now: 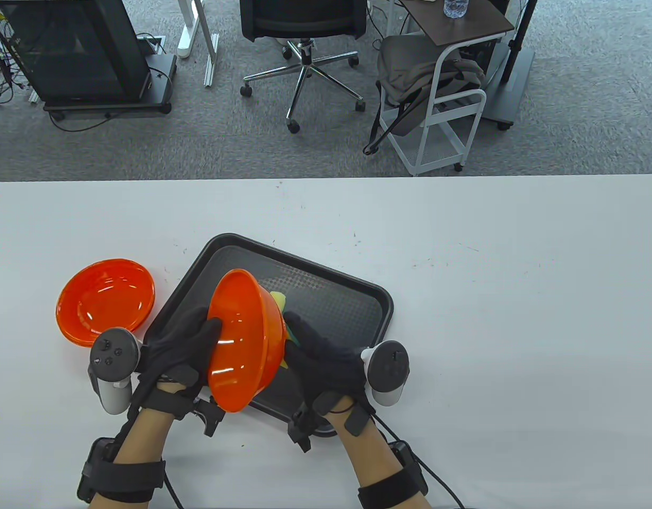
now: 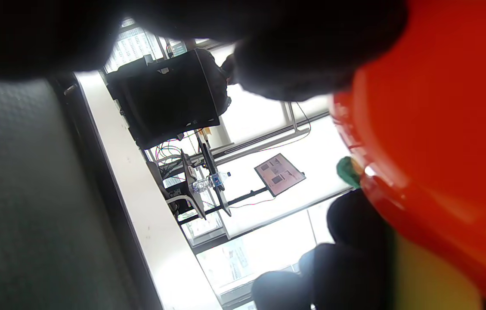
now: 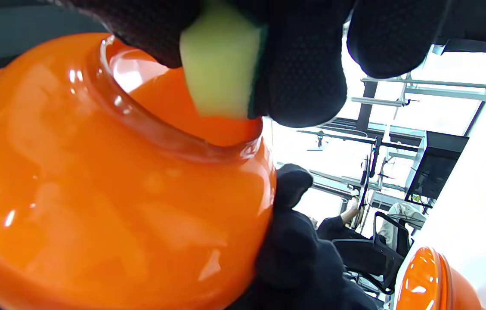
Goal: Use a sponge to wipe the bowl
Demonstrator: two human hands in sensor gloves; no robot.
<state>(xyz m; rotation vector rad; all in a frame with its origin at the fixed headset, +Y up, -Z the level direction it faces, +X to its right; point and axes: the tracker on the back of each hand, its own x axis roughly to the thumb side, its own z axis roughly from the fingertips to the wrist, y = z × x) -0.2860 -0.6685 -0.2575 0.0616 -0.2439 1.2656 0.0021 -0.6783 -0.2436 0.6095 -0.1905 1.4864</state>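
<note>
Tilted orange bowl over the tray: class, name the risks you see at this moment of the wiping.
1. The left hand holds the orange bowl tipped on edge above the black tray; sponge pressure could push it out of that grip.
2. The right hand presses the sponge against the bowl's underside, where it could slide off the glossy surface.
3. A dropped bowl might strike the second bowl nearby.

A second orange bowl sits left of a black tray on a white table; an office chair stands beyond.
</note>
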